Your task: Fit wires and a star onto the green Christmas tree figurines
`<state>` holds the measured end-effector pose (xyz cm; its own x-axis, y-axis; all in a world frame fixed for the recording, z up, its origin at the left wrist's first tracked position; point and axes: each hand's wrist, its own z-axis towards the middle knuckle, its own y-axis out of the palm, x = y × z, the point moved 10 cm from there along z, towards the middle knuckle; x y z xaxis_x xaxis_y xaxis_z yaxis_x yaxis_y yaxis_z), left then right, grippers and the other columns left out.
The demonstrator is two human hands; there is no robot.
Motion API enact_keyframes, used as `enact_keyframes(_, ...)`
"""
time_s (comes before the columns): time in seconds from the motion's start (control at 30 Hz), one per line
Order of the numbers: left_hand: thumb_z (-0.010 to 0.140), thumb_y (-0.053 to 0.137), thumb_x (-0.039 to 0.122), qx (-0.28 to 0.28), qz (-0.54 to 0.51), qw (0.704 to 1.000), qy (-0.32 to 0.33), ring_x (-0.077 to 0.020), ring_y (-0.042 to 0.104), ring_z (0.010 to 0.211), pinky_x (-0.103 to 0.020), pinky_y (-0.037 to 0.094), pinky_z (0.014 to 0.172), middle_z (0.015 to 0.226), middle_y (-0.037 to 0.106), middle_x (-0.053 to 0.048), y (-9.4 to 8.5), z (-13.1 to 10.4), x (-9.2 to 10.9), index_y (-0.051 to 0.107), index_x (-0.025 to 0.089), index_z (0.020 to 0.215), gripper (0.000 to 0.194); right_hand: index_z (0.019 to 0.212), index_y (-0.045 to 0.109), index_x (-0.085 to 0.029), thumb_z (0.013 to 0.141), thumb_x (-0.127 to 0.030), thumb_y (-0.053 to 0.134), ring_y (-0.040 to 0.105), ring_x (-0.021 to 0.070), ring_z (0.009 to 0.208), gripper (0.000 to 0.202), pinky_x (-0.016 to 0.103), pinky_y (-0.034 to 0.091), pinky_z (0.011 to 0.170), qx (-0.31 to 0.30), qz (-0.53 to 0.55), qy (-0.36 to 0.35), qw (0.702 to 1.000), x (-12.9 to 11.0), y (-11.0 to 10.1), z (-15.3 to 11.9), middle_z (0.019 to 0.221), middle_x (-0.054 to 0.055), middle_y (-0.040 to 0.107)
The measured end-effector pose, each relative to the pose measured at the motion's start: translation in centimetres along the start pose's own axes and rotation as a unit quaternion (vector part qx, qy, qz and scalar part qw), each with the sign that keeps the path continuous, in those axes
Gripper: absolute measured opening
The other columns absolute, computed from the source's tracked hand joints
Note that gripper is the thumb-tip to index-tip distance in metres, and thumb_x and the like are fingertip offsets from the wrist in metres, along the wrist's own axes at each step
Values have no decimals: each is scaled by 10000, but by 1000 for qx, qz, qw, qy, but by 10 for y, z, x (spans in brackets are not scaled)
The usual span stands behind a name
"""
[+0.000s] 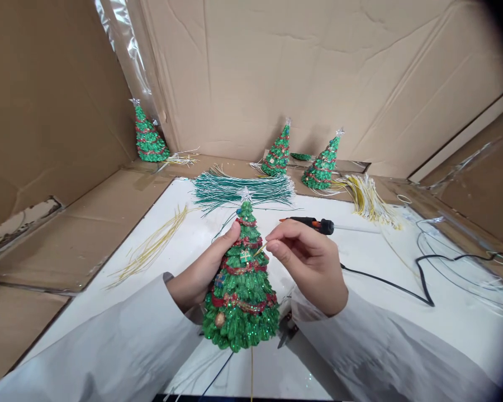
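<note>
A glittery green Christmas tree (245, 301) with red garlands and a clear star on top stands out in the middle of the view. My left hand (207, 262) is closed round its left side, the thumb lying near the upper tiers. On the right side of the tree my right hand (308, 259) pinches a thin yellow wire (260, 249) between thumb and forefinger. The wire's far end reaches the branches beside a small green gift ornament (245, 255). A blue wire and a yellow wire hang below the tree's base.
Green wires (243, 190) lie in a bundle behind the tree, yellow wires (157, 243) at left, more (366, 201) at right. A black-handled tool (314, 224) with a cord (385, 283) lies behind my right hand. Several trees (147, 137) stand along the cardboard wall (318, 67).
</note>
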<state>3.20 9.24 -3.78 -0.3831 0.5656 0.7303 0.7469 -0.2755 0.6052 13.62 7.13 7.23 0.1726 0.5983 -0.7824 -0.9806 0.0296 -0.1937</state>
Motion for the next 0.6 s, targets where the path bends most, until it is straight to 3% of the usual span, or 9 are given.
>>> enact_keyframes(0.2, 783, 644, 637, -17, 47, 997, 54, -186, 623, 652, -297, 489, 624, 736, 697, -30, 9, 1, 11, 676, 206, 835, 436, 818, 644, -210, 878, -192, 620, 577, 128, 719, 67, 266, 503, 625, -7, -10, -5, 1000, -7, 4, -1, 763, 9, 615)
enact_keyframes(0.37, 792, 616, 660, -13, 48, 997, 52, -200, 646, 669, -300, 486, 606, 731, 703, -35, 8, 0, 11, 669, 195, 816, 469, 765, 670, -198, 792, -149, 693, 625, 108, 622, 60, 224, 549, 554, 60, -4, 61, 996, 0, -6, -4, 712, 0, 676)
enact_keyframes(0.47, 788, 641, 635, -14, 58, 994, 96, -250, 682, 797, -334, 513, 674, 784, 724, -48, 9, -2, 21, 675, 197, 882, 449, 762, 698, -206, 754, -117, 705, 685, 114, 668, 90, 205, 598, 612, 96, 36, 93, 990, 3, -11, -8, 747, 2, 728)
enact_keyframes(0.6, 800, 633, 626, -9, 99, 983, 157, -304, 669, 968, -387, 525, 774, 897, 742, -68, 10, -4, 33, 690, 207, 968, 456, 770, 731, -213, 748, -143, 730, 721, 132, 724, 74, 217, 622, 668, 85, 76, 123, 986, 9, -7, -9, 795, 15, 761)
